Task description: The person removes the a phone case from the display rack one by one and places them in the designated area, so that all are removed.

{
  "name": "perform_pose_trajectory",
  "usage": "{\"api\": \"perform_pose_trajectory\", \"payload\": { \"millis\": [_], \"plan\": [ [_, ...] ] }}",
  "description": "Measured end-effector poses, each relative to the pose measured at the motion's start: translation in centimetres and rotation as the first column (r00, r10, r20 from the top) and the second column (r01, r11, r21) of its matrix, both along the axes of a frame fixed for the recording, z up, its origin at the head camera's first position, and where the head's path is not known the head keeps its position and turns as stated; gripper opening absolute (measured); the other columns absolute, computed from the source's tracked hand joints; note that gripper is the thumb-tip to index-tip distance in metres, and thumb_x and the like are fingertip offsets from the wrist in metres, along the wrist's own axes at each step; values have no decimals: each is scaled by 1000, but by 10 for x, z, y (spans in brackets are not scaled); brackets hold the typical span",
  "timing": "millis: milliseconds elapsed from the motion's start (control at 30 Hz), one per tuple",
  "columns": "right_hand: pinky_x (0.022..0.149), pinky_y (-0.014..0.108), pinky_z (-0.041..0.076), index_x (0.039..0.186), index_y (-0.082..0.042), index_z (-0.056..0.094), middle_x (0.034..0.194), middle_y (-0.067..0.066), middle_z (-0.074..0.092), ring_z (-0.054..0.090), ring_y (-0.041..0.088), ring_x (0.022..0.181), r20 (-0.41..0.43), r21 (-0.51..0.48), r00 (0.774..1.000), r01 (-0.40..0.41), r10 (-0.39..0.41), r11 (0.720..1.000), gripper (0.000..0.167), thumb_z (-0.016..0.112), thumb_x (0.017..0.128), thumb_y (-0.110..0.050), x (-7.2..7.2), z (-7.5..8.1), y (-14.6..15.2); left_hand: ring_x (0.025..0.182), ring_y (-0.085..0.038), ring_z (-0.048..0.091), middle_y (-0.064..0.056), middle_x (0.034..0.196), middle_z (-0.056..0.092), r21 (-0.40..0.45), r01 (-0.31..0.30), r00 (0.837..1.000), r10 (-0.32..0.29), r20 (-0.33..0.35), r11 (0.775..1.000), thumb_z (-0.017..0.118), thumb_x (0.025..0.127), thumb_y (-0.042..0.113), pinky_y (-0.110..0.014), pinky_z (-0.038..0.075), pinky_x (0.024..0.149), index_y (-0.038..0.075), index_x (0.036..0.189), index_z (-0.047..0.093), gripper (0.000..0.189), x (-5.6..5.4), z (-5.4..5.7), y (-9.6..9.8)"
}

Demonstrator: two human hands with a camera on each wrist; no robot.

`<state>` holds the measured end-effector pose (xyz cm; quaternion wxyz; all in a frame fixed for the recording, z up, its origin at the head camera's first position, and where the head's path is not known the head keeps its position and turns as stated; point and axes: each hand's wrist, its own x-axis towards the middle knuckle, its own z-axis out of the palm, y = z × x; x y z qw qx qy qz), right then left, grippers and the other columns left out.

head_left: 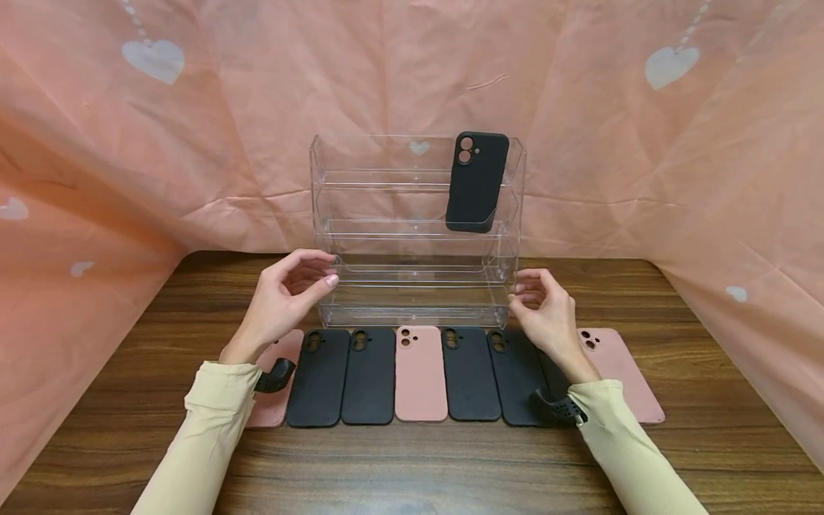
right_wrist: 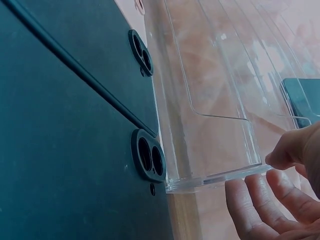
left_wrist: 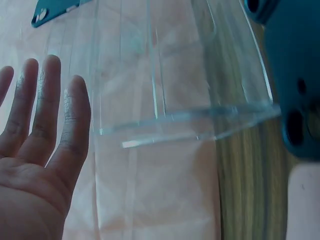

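Note:
A clear acrylic tiered display rack (head_left: 415, 275) stands on the table. My right hand (head_left: 546, 311) is at its right side; in the right wrist view the thumb and fingers (right_wrist: 241, 205) pinch the edge of the side wall. At the left side, my left hand (head_left: 283, 293) has its thumb and fingers spread apart close to the edge. The left wrist view shows that hand's fingers (left_wrist: 75, 120) straight beside the rack. One black phone case (head_left: 478, 179) leans upright in an upper tier at the right.
In front of the rack lies a row of phone cases, several black ones (head_left: 318, 383) and pink ones (head_left: 421, 375). My forearms overlap some of them. The wooden table (head_left: 412, 465) backs onto a pink heart-patterned cloth (head_left: 257, 107), which also hangs at both sides.

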<state>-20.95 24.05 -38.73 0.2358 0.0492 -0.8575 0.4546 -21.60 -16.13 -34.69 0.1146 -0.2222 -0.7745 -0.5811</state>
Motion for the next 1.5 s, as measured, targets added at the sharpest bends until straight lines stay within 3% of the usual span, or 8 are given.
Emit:
{"api": "perform_pose_trajectory", "payload": {
  "millis": [267, 467, 733, 967, 1200, 1500],
  "plan": [
    [69, 1, 50, 119, -1, 64, 97, 19, 74, 63, -9, 75, 13, 32, 1000, 9, -10, 999, 38, 71, 83, 6, 1, 1, 0, 99, -13, 70, -8, 107, 70, 24, 18, 999, -18, -27, 1000, 75, 93, 13, -22, 60, 80, 14, 123, 68, 31, -6, 6, 24],
    [70, 2, 51, 120, -1, 63, 98, 18, 74, 67, -3, 78, 18, 35, 1000, 6, -6, 999, 40, 72, 81, 6, 1, 1, 0, 100, -13, 70, -8, 110, 71, 36, 26, 998, -24, -63, 999, 76, 92, 15, -25, 60, 81, 15, 122, 69, 31, -10, 16, 45],
    [71, 2, 52, 119, 0, 63, 97, 20, 73, 66, -1, 78, 7, 14, 1000, 2, -2, 1000, 40, 71, 81, 9, 1, 0, 1, 98, -16, 70, -9, 108, 71, 89, 54, 992, -43, -121, 995, 76, 91, 14, -34, 63, 86, 11, 120, 69, 30, -26, 30, 78],
    [69, 1, 50, 120, -2, 63, 98, 17, 74, 73, 17, 82, 22, 44, 1000, 10, -11, 999, 39, 72, 83, 5, 1, 0, 0, 100, -16, 70, -11, 109, 72, 82, 58, 987, -45, -152, 995, 75, 92, 19, -40, 62, 89, 13, 121, 69, 30, -39, 44, 100],
    [69, 2, 51, 120, -1, 63, 99, 19, 73, 71, 8, 80, 25, 29, 1000, -4, 3, 1000, 40, 71, 82, 6, 0, 1, -2, 100, -17, 69, -9, 108, 72, 102, 55, 988, -40, -150, 993, 75, 92, 21, -35, 62, 88, 14, 121, 70, 30, -53, 51, 114],
    [71, 7, 55, 120, -1, 62, 99, 18, 73, 70, 7, 80, 24, 28, 1000, -3, 2, 1000, 40, 71, 82, 7, 1, 1, -1, 103, -17, 69, -10, 111, 72, 127, 51, 988, -31, -154, 991, 75, 92, 22, -36, 61, 95, 13, 120, 69, 30, -70, 53, 134]
  ]
}}
